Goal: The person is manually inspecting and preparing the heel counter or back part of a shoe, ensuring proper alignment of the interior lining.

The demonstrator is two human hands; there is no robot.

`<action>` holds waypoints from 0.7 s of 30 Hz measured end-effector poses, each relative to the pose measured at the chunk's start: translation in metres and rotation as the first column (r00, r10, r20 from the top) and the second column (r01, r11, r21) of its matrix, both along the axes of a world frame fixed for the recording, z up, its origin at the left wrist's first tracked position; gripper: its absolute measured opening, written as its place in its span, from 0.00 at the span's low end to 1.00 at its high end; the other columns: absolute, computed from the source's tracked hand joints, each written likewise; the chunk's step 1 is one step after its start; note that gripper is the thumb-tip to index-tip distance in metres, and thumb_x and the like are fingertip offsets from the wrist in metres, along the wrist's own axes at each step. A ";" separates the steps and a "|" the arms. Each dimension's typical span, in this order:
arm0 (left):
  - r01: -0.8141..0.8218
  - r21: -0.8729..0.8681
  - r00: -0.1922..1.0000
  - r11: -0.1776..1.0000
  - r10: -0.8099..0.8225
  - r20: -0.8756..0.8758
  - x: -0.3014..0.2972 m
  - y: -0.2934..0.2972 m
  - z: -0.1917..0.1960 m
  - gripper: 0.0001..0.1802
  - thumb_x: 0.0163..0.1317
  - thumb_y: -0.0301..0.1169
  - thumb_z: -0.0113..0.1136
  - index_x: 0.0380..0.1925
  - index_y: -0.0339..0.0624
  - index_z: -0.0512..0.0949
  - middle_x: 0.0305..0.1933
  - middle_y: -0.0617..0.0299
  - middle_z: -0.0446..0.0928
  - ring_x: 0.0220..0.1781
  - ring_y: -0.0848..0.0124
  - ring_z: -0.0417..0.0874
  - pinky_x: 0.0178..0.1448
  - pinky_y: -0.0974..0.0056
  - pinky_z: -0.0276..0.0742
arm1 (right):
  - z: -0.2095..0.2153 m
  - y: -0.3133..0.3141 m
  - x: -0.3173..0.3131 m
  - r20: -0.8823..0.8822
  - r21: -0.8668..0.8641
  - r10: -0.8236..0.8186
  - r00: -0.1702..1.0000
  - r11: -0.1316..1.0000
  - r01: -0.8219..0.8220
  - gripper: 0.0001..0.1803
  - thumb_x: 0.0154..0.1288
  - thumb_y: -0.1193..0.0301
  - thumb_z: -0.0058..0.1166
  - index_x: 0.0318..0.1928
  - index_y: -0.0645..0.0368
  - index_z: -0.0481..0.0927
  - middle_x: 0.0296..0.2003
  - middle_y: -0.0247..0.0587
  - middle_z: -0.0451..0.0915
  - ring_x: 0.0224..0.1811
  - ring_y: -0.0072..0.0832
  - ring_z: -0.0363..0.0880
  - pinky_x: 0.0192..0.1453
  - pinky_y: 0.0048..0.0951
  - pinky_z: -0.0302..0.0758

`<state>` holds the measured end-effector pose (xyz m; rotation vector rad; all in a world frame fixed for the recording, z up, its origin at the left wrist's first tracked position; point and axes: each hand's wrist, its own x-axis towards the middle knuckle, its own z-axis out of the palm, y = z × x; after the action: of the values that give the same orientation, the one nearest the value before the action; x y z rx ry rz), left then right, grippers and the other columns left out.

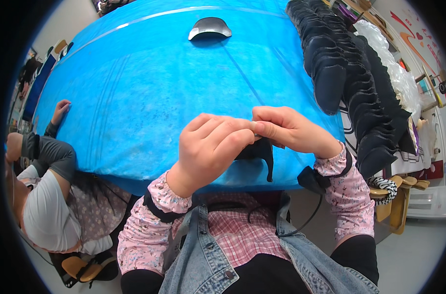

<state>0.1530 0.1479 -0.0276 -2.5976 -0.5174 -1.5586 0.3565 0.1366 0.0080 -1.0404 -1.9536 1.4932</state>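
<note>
My left hand (211, 147) and my right hand (294, 130) meet above the near edge of the blue-covered table (149, 112). Both are closed, with thumbs and fingertips pinched together on the top edge of a black curved piece (256, 155), which looks like a shoe-upper part. Its lower part hangs below my fingers, with one narrow end pointing down; my hands hide the rest. Farther off on the table lies a similar black curved piece (210, 29), shiny along its arched near side.
Long overlapping rows of black shaped pieces (330, 81) lie along the right side, beside crumpled clear plastic (392, 73). At left sits another person (49, 206), one hand (60, 111) at the table's edge. A wooden stool (397, 210) and white appliance (431, 198) stand at right.
</note>
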 end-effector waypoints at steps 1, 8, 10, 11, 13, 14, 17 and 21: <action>0.006 -0.001 1.000 1.000 -0.006 -0.001 0.000 0.000 0.002 0.06 0.52 0.27 0.62 0.29 0.48 0.75 0.33 0.70 0.80 0.32 0.74 0.81 0.36 0.69 0.71 | 0.000 0.000 0.000 -0.025 0.035 0.020 0.999 0.999 -0.019 0.17 0.75 0.59 0.42 0.31 0.56 0.69 0.21 0.22 0.62 0.20 0.10 0.60 0.22 0.16 0.60; -0.049 -0.047 0.998 0.998 0.047 -0.047 -0.001 -0.001 0.008 0.08 0.50 0.28 0.64 0.31 0.48 0.77 0.33 0.70 0.79 0.31 0.72 0.78 0.36 0.67 0.69 | -0.009 -0.009 -0.010 -0.173 -0.069 -0.162 0.971 0.986 0.152 0.18 0.75 0.60 0.43 0.28 0.58 0.69 0.22 0.20 0.61 0.24 0.10 0.56 0.25 0.18 0.56; -0.056 -0.042 0.996 0.998 0.053 -0.065 0.000 0.000 0.009 0.09 0.49 0.28 0.67 0.31 0.49 0.78 0.33 0.69 0.79 0.31 0.72 0.77 0.35 0.66 0.68 | -0.011 -0.007 -0.008 -0.169 -0.040 -0.160 0.973 0.987 0.156 0.18 0.75 0.61 0.44 0.28 0.59 0.70 0.21 0.21 0.61 0.24 0.11 0.56 0.25 0.19 0.57; -0.069 -0.020 0.993 0.997 0.067 -0.099 0.000 0.000 0.009 0.08 0.50 0.28 0.65 0.31 0.49 0.77 0.34 0.69 0.78 0.31 0.72 0.77 0.35 0.66 0.67 | -0.012 -0.005 -0.007 -0.164 -0.010 -0.159 0.974 0.987 0.160 0.17 0.74 0.63 0.44 0.28 0.60 0.70 0.21 0.22 0.61 0.24 0.12 0.56 0.25 0.20 0.58; -0.079 0.001 0.988 0.997 0.079 -0.135 0.002 0.000 0.009 0.06 0.52 0.28 0.64 0.31 0.49 0.77 0.34 0.70 0.78 0.30 0.71 0.76 0.35 0.66 0.65 | -0.010 -0.003 -0.006 -0.127 0.120 -0.127 0.984 0.982 0.143 0.17 0.74 0.64 0.45 0.28 0.61 0.69 0.20 0.25 0.62 0.23 0.14 0.57 0.25 0.22 0.59; -0.065 -0.020 0.991 0.998 0.062 -0.121 0.003 0.000 0.009 0.06 0.52 0.28 0.63 0.31 0.49 0.77 0.34 0.70 0.78 0.29 0.71 0.75 0.35 0.65 0.64 | -0.008 -0.001 -0.005 -0.082 0.248 -0.099 0.992 0.962 0.117 0.16 0.73 0.66 0.46 0.28 0.62 0.69 0.19 0.28 0.63 0.22 0.16 0.58 0.25 0.23 0.60; -0.053 -0.022 0.991 0.998 0.050 -0.123 0.006 0.000 0.009 0.06 0.52 0.28 0.62 0.30 0.49 0.76 0.33 0.70 0.77 0.29 0.71 0.74 0.35 0.65 0.63 | -0.009 0.006 0.003 0.020 0.476 -0.080 0.997 0.877 0.061 0.15 0.71 0.68 0.48 0.28 0.63 0.70 0.18 0.35 0.64 0.21 0.21 0.59 0.24 0.27 0.62; -0.089 0.015 0.979 0.996 0.090 -0.185 0.007 -0.002 0.009 0.06 0.52 0.28 0.62 0.30 0.48 0.76 0.33 0.70 0.77 0.28 0.71 0.74 0.35 0.65 0.63 | -0.003 0.011 0.008 0.109 0.487 -0.081 0.991 0.873 0.018 0.14 0.72 0.69 0.47 0.28 0.64 0.70 0.19 0.35 0.64 0.21 0.22 0.59 0.25 0.25 0.60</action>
<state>0.1605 0.1456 -0.0184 -2.6391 -0.6014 -1.2730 0.3642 0.1480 0.0049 -0.9602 -2.2100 0.8462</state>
